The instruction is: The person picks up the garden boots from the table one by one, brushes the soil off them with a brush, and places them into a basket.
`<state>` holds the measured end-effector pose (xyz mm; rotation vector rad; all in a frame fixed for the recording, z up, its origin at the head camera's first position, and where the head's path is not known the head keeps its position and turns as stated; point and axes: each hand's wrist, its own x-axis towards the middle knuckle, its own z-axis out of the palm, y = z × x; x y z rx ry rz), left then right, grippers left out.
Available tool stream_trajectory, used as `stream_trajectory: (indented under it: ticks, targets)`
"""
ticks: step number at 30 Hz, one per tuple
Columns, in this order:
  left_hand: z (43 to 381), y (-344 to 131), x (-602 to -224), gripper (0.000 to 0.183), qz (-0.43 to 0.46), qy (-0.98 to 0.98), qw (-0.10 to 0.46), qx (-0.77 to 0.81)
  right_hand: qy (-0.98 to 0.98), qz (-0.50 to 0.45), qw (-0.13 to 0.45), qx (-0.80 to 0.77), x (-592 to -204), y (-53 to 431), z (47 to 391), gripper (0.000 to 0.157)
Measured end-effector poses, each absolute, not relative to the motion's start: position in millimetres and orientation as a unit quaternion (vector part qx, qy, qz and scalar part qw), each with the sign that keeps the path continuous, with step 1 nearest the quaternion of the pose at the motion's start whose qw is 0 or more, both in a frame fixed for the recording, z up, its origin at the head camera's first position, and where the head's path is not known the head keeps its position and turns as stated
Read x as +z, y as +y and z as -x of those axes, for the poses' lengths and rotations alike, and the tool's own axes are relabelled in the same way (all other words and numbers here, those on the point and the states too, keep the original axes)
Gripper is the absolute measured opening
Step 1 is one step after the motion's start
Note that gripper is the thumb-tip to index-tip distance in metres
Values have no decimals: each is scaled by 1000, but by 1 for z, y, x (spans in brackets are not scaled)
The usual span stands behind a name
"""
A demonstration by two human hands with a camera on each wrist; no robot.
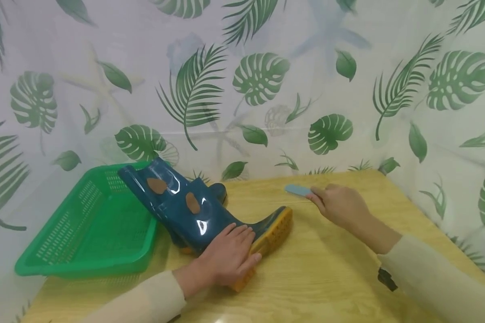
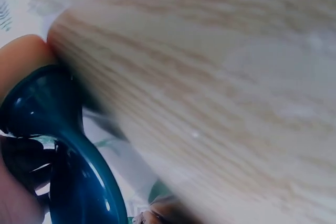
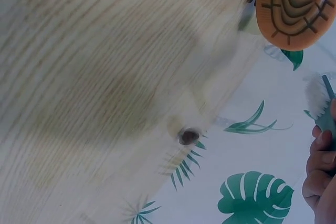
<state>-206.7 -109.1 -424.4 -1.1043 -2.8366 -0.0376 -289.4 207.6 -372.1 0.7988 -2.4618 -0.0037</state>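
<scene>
A blue rubber boot [image 1: 214, 220] with a yellow sole lies on its side in the head view, its toe pointing right. My left hand [image 1: 230, 258] grips it around the ankle and heel, fingers over the upper and thumb by the sole. The left wrist view shows part of the glossy blue boot [image 2: 86, 177] beside that hand. To the right of the toe, my right hand [image 1: 343, 206] holds a light blue brush [image 1: 297, 190] above the table. White bristles [image 3: 316, 98] show in the right wrist view, apart from the boot's ribbed sole [image 3: 295, 11].
A second blue boot [image 1: 167, 177] lies behind the first, its shaft over the rim of a green plastic basket [image 1: 143, 255] at the left. Both boots carry brown oval patches. A leaf-print curtain [image 1: 291, 125] hangs behind the wooden table [image 1: 323, 278].
</scene>
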Motion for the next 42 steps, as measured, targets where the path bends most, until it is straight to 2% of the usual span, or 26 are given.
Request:
stream_trajectory:
  ticks: [3,7,12,18,28,31,37,42]
  targets:
    - [205,-113,-418,68,354,-934,40,-28,-914,-291,282,4,-370,210,290,32]
    - [205,-123,-411,66,352,-934,56,-43,-921,-276,276,10,-365,215,290,33]
    - [209,-141,-400,56,347,-930,122,-18,-923,-266,279,4,-358,229,292,36]
    - [216,-166,-378,46,330,-922,204,10,-900,-287,328,3,-346,249,295,35]
    - [234,-216,-335,42,205,-931,295,66,-925,-261,277,11,-347,251,292,36]
    - [241,-224,-332,38,147,-943,285,86,-936,-246,250,19,-356,246,290,36]
    - [253,-224,-344,40,116,-974,184,70,-929,-272,249,22,-371,235,285,34]
    - [259,-219,-348,41,106,-978,172,57,-927,-279,249,28,-376,227,283,35]
